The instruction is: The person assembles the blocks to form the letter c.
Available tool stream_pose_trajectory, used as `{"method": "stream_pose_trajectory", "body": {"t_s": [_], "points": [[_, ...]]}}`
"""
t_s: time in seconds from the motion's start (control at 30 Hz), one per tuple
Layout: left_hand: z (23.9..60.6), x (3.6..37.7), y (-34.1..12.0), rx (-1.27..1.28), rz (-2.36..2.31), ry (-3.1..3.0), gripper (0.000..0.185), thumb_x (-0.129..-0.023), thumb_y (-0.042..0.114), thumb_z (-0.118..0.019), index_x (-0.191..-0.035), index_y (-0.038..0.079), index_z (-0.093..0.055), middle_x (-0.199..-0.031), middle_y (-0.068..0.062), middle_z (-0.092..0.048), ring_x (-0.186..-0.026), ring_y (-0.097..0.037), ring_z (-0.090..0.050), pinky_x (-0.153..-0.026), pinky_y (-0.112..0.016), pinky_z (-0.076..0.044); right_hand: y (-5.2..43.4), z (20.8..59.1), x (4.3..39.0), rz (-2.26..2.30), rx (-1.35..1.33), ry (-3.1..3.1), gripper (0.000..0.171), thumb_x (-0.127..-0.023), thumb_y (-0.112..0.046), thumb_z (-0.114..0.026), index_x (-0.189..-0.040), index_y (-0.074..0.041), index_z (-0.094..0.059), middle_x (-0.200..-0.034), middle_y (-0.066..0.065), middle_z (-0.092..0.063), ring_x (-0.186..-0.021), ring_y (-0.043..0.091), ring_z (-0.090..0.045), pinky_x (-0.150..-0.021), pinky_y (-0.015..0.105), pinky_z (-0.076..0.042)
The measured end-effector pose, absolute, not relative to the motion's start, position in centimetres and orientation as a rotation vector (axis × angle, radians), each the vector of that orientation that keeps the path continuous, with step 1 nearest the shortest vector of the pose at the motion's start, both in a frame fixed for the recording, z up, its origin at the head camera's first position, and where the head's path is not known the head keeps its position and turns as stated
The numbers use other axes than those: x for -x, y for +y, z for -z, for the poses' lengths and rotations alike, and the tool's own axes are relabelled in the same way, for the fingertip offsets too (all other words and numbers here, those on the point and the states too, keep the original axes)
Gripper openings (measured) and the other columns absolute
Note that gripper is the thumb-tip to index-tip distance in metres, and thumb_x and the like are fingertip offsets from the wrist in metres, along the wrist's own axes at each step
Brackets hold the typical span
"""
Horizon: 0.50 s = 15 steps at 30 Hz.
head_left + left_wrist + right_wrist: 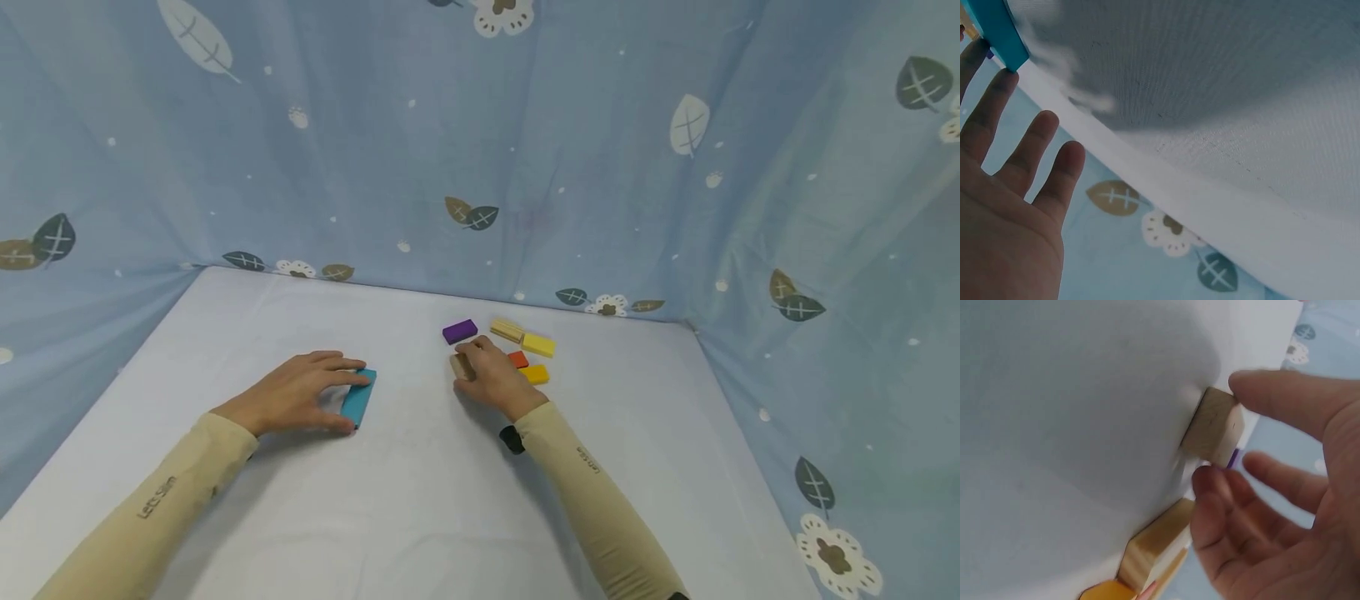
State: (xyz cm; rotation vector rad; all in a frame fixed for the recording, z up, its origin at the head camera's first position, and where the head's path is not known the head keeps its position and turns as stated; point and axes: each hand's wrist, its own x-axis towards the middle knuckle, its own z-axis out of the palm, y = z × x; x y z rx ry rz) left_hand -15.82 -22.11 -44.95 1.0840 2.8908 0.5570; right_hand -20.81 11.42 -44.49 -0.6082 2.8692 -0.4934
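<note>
On the desk [420, 483], the left hand [300, 392] pinches a turquoise block [358, 398] end to end, apparently to steady it; the right hand [495, 375] pinches a plain wooden block [1210, 425] by opposite ends, likely for firm hold. Beyond lies a purple block [460, 332]; the right hand partly hides a red block [518, 359]

A wide gap was left on the desk [420, 492] between the left hand [303, 393] and the right hand [493, 377]. Just past the right hand, the way was blocked by the purple block [460, 332]; at the back, by the blue cloth [375, 167].
</note>
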Motion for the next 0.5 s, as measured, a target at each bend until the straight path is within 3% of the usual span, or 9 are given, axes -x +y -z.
{"method": "stream_pose_trajectory", "body": {"t_s": [0.23, 0.5], "points": [[44.79, 15.59, -22.10, -1.051, -0.573, 2.884, 0.072, -0.077, 0.053, -0.083, -0.138, 0.017, -0.066, -0.148, -0.005, -0.055, -0.137, -0.042, -0.045, -0.108, -0.060, -0.039, 10.54, 44.27, 20.69, 0.487, 0.423, 2.893, 0.056, -0.092, -0.027, -0.071, -0.141, -0.004, -0.056, -0.127, 0.015, -0.056, -0.096, 0.023, -0.058, -0.093, 0.035, -0.055], [44.47, 15.55, -22.06, -1.055, -0.621, 2.891, 0.070, -0.076, 0.049, -0.086, -0.133, 0.013, -0.069, -0.144, -0.006, -0.059, -0.137, -0.043, -0.045, -0.108, -0.059, -0.039, 10.39, 44.24, 20.80, 0.479, 0.347, 2.859, 0.054, -0.092, -0.031, -0.073, -0.137, -0.005, -0.061, -0.116, 0.011, -0.060, -0.093, 0.021, -0.057, -0.087, 0.034, -0.055]]}}
